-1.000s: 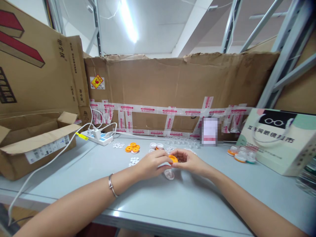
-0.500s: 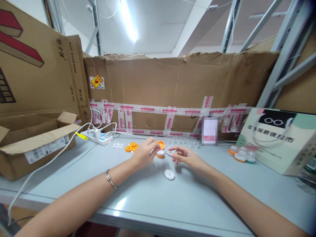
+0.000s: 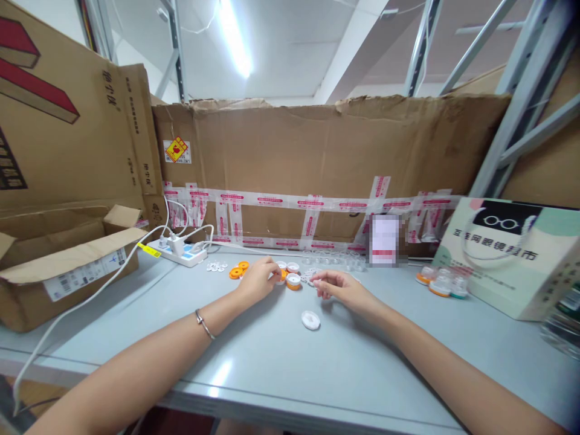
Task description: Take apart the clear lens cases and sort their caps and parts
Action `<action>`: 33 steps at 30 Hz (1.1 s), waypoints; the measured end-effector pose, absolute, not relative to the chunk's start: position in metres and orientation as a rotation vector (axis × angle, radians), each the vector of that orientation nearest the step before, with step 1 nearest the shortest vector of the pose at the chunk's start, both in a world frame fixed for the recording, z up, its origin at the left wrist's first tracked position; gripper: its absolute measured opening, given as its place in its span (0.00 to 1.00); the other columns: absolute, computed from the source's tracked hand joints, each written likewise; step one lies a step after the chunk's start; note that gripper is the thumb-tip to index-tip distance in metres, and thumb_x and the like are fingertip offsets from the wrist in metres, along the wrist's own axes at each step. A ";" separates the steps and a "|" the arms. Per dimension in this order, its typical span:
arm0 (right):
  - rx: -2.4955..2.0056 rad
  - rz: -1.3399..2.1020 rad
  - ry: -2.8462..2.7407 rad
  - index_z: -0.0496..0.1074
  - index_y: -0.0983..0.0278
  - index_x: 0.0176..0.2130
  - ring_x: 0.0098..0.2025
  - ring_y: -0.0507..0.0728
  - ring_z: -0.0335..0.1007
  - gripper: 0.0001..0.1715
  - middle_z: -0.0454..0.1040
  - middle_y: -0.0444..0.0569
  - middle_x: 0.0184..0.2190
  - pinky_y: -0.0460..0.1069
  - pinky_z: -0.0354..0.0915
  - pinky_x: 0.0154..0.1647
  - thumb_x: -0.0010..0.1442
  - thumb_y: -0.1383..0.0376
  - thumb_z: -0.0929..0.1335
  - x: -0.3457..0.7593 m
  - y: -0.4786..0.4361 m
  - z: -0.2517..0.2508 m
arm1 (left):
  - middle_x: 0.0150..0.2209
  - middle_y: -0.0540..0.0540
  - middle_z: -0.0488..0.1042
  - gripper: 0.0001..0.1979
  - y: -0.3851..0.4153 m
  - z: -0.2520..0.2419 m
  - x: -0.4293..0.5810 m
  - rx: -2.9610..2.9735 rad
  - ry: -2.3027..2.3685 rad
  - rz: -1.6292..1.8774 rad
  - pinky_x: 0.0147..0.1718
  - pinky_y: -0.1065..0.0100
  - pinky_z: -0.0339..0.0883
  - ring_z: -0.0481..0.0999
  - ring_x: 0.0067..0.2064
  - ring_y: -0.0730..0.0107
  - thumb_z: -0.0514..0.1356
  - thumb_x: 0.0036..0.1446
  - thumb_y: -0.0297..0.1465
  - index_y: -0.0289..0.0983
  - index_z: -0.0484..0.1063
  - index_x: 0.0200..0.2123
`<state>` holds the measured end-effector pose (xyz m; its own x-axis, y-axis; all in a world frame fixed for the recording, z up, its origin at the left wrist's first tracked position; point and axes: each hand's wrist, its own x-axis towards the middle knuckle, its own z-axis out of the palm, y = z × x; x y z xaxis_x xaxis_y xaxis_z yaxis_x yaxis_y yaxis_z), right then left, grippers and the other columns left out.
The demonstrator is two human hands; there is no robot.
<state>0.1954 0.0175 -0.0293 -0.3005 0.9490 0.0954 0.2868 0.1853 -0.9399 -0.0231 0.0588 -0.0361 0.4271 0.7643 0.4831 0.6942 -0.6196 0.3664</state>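
Orange-and-white cap (image 3: 293,284) sitting three o'clock from left hand (image 3: 259,279), nine from right hand (image 3: 338,287).
I'm reading both as half-curled, holds unclear; I'm expecting it light, stiff, best pinched by the rim.

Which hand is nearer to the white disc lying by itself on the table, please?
The right hand is nearer, just beyond the white disc and slightly to its right. The left hand is farther away, beyond the disc and to its left.

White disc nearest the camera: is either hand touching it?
No, the white disc lies on the tabletop, apart from left hand and right hand.
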 end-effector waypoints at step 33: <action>-1.169 1.100 -2.286 0.64 0.64 0.27 0.26 0.49 0.54 0.20 0.58 0.39 0.23 0.44 0.52 0.25 0.39 0.57 0.73 0.188 0.009 -0.037 | 0.30 0.47 0.71 0.06 0.026 -0.034 -0.002 2.942 0.437 0.616 0.35 0.73 0.61 0.69 0.34 0.72 0.56 0.53 0.29 0.36 0.72 0.31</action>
